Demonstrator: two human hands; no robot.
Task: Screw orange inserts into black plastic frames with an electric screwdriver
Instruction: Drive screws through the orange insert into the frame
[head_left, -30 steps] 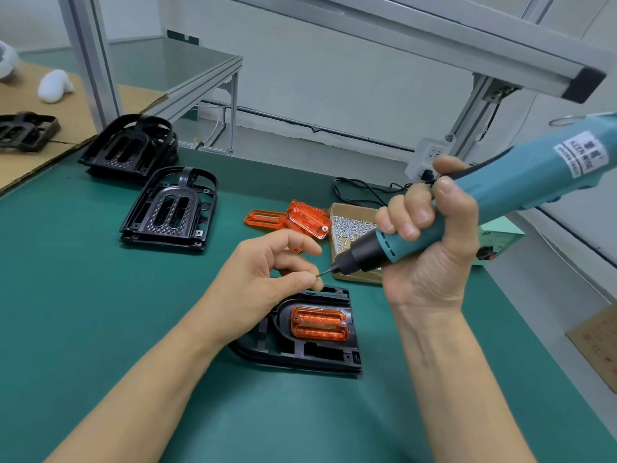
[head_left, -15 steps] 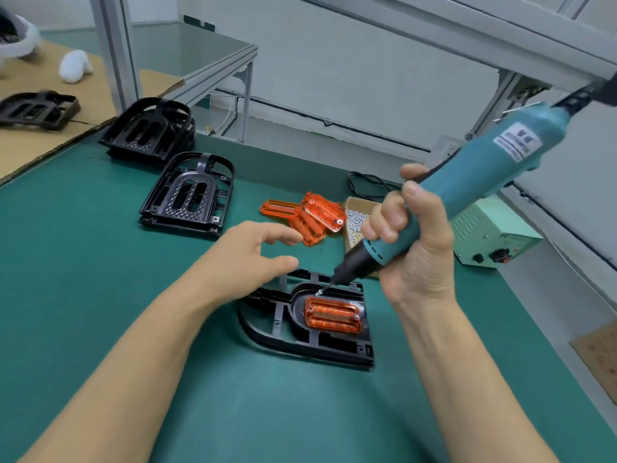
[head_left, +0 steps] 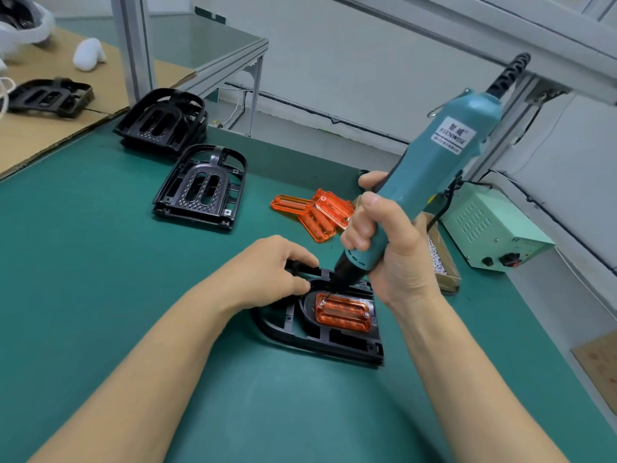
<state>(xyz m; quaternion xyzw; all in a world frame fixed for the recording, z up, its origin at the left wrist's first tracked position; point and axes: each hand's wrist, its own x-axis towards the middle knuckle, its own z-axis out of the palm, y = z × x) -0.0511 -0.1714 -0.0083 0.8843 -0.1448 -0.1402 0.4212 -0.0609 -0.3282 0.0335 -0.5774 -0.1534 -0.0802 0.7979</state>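
A translucent orange rectangular insert [head_left: 344,312] sits in a black plastic frame [head_left: 320,332] on the green tabletop [head_left: 100,295]. The bit of the teal electric screwdriver [head_left: 430,175], which hovered above half a second ago, now touches the insert's far-left corner. The right hand [head_left: 387,248] has its fingers wrapped around the tool; the left hand [head_left: 270,272], open before, now holds the frame's far edge. Beyond the frame lie three loose orange inserts [head_left: 314,212] and two stacks of black frames [head_left: 203,188].

Single view, head-mounted, wide-angle. It looked forward and down from above the near edge of the green table [head_left: 100,295], close over the work. Both forearms entered from the near edge; the left hand [head_left: 270,272] and right hand [head_left: 384,248] sat at centre frame. The far wall [head_left: 334,61] and a metal frame post [head_left: 132,45] filled the upper part, bent by the lens. No second view shared the scene.
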